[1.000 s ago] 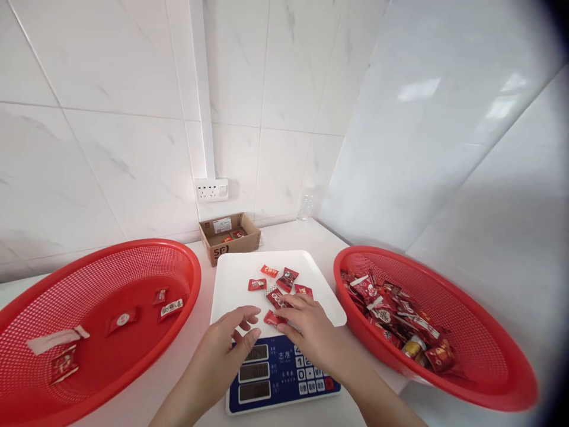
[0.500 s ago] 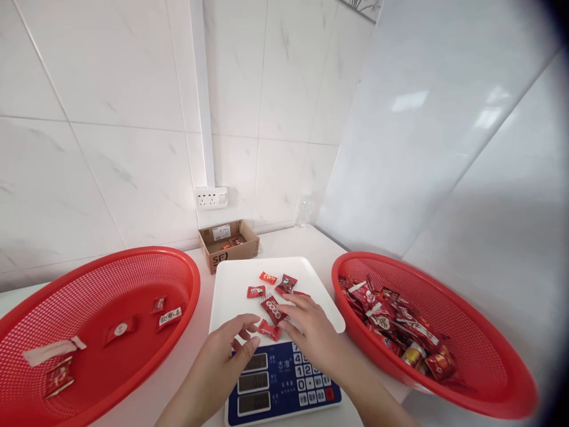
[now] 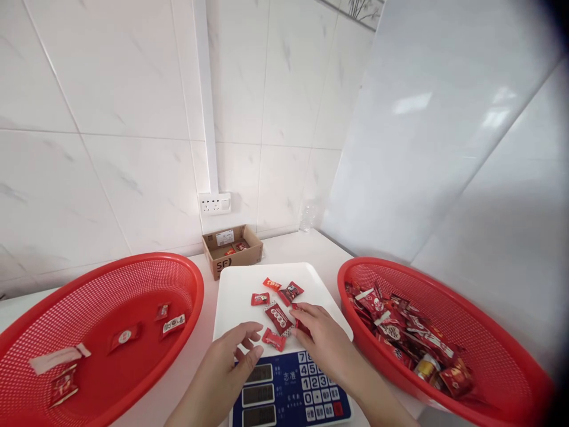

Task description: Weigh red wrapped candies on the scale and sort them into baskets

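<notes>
1. Right hand (image 3: 322, 338) lies at the white tray's 4 o'clock edge. Its fingers (image 3: 306, 314) stay close together over a red-wrapped candy (image 3: 300, 323), partly hiding it; whether they pinch it, I cannot tell.
2. Left hand (image 3: 224, 370) hovers at the tray's 7 o'clock edge, its fingers (image 3: 242, 333) spread and curved around nothing, just beside a second candy (image 3: 273, 340).
3. Four more candies lie apart on the tray, including a long one (image 3: 278, 318) at its center. Their glossy, crimp-ended wrappers catch the light, and this loose spacing seems to keep each piece separate and easy to reach.
4. Smooth white tray (image 3: 235, 302) tops a digital scale (image 3: 288, 391) with a blue keypad, so the candies appear to rest on its weighing surface.
5. Red plastic mesh baskets flank the scale: the 9 o'clock basket (image 3: 133, 258) holds a sparse scatter, and the 3 o'clock basket (image 3: 377, 265) holds a heaped pile of candies (image 3: 413, 332).
6. Cardboard box (image 3: 231, 265) stands at 12 o'clock on the counter (image 3: 331, 255), below a wall socket (image 3: 215, 203).
</notes>
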Tool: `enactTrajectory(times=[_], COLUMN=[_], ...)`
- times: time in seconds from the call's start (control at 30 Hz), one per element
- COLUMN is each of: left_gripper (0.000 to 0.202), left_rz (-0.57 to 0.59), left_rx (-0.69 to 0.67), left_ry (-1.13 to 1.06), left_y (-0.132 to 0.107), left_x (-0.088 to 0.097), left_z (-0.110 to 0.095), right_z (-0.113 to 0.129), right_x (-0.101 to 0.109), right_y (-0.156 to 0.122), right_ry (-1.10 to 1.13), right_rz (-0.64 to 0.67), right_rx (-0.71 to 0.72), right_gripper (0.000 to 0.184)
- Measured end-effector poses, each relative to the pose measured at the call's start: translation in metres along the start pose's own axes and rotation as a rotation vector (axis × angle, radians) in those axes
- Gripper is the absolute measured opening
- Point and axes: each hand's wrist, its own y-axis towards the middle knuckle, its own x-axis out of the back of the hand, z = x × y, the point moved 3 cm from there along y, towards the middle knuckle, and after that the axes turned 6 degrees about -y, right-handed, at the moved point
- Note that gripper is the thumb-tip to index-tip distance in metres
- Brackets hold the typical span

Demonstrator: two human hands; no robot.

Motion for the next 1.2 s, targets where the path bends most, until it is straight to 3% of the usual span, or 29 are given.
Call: enactTrajectory(times=[0.33,1.2], left_gripper=[0.03,0.032], left_rz=[0.001,0.06], left_rx=[-0.02,-0.031], left_ry=[0.017,0.07], left_y=[0.0,-0.002], left_x=[0.0,0.0], left_z=[-0.004,-0.004], right_z=[0.011,0.024], right_x=[-0.004,-0.011], right_y=[-0.002,0.002], right_ry=[-0.006,-0.169], right_rz=[0.06,0.096], right_rx=[0.106,0.092], right_gripper=[0.037,0.032])
